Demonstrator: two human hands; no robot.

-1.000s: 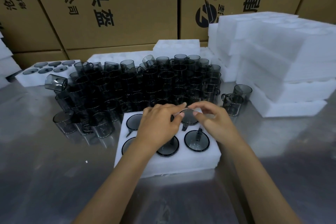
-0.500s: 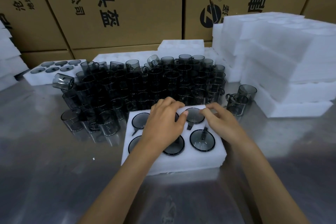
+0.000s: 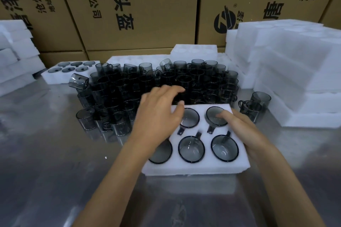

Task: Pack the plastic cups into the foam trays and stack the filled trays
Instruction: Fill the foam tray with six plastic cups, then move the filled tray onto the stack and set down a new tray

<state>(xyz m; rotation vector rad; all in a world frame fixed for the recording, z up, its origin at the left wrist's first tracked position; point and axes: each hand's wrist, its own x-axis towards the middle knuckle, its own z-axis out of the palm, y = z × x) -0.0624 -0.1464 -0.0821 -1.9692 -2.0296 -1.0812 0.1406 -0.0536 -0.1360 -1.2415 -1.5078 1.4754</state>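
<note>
Five cups show in my tray (image 3: 195, 168); I think the sixth sits hidden under my left hand (image 3: 158, 116), which hovers with fingers spread, holding nothing. My right hand (image 3: 238, 125) presses flat fingers on the far-right cup (image 3: 215, 116), seating it. Next the tray wants lifting onto a stack. It lies mid-table, long axis left-right, cup bases up.
</note>
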